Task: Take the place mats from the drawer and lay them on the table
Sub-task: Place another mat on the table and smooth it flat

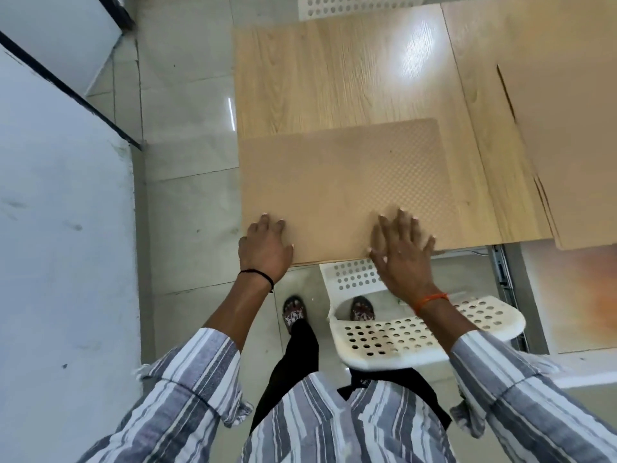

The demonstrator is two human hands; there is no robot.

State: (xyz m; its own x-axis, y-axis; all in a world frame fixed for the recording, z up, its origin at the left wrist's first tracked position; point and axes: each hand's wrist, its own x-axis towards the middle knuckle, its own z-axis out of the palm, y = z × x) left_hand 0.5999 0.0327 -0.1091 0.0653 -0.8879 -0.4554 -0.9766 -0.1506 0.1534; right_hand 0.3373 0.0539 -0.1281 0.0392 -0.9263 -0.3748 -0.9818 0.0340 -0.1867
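Left hand (pixel 265 243) and right hand (pixel 402 247), fingers spread flat, press the near edge of a thin, seemingly flexible, light place mat (pixel 340 182) on the wooden table (pixel 334 71); best lifted by its edges.

A: Below you, a white perforated chair (pixel 424 332) sits tucked at the near edge, over a pale tiled floor (pixel 187 202).

B: And on your left, a white wall (pixel 63 248); another perforated chair (pixel 360 5) peeks in up top.
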